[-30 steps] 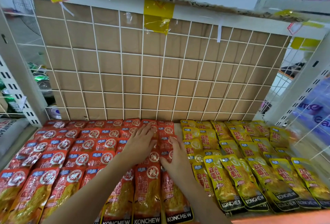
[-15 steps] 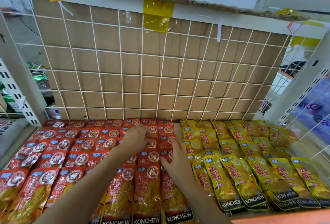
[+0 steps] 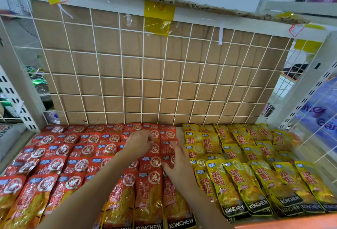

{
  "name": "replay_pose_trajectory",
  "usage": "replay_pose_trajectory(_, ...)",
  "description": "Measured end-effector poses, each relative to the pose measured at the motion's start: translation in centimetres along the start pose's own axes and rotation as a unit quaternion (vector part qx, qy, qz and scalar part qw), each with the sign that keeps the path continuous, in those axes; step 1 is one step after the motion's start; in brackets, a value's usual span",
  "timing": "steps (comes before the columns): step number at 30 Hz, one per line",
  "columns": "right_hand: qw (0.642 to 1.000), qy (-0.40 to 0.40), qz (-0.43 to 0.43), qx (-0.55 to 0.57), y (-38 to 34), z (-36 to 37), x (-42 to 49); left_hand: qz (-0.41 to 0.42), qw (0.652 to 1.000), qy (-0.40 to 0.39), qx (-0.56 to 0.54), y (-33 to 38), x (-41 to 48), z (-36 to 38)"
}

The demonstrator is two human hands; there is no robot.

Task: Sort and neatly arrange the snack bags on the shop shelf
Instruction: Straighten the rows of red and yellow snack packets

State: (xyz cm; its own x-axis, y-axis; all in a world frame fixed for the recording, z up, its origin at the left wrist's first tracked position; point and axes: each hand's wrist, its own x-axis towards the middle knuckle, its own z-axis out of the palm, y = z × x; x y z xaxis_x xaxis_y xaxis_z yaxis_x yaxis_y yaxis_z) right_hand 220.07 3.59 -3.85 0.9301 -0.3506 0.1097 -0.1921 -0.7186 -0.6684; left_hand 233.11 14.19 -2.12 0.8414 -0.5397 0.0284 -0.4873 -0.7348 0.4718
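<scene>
Rows of red snack bags fill the left and middle of the shelf, and yellow snack bags fill the right part. My left hand is curled over the red bags near the back of the middle column, its fingertips pinching the top of a red bag. My right hand lies with fingers spread flat on the rightmost red column, beside the yellow bags. A narrow bare strip of shelf separates red from yellow at the back.
A white wire grid backed by cardboard closes the rear of the shelf. White slotted uprights stand at both sides. A wire side panel borders the yellow bags on the right. An orange shelf edge runs along the front.
My left hand's fingers have curled from spread flat to pinching a red bag, drawing back slightly. My right hand has stayed flat in nearly the same spot.
</scene>
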Motion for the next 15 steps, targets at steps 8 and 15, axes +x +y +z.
replay_pose_trajectory(8, 1.0, 0.013, -0.01, 0.007, 0.1, 0.0, -0.1, 0.033, 0.999, 0.03, -0.007, -0.5, -0.2, 0.1)
replay_pose_trajectory(15, 0.999, 0.034, -0.018, -0.034, -0.4, -2.4, 3.7, 0.055, 0.997, -0.008, 0.052, -0.3, -0.1, 0.3)
